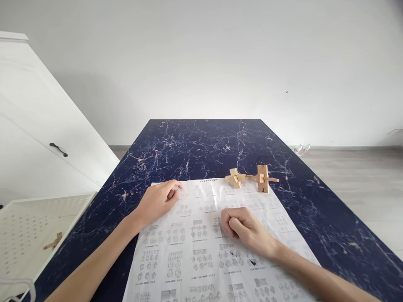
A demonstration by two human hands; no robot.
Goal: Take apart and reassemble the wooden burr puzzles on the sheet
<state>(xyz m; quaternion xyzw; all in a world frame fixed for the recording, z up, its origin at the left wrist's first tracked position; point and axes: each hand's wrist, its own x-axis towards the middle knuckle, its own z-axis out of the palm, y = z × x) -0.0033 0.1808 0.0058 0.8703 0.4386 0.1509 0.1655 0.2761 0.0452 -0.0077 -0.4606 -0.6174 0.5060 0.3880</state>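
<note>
A large white printed sheet (201,251) with rows of small diagrams lies on the dark blue marble table (204,142). My left hand (157,200) rests on the sheet's upper left part, fingers curled loosely and tips pressed on the paper. My right hand (244,228) lies on the middle of the sheet as a closed fist, with nothing visible in it. Two wooden puzzles stand at the sheet's far edge: a small knot-shaped one (235,178) and a block with rods through it (262,178). Both hands are apart from them.
A white cabinet (40,138) with a black handle stands on the left. Below it is a white perforated tray (34,235) holding a small wooden piece (53,242). Grey floor lies to the right, with small bottles (301,148) by the wall.
</note>
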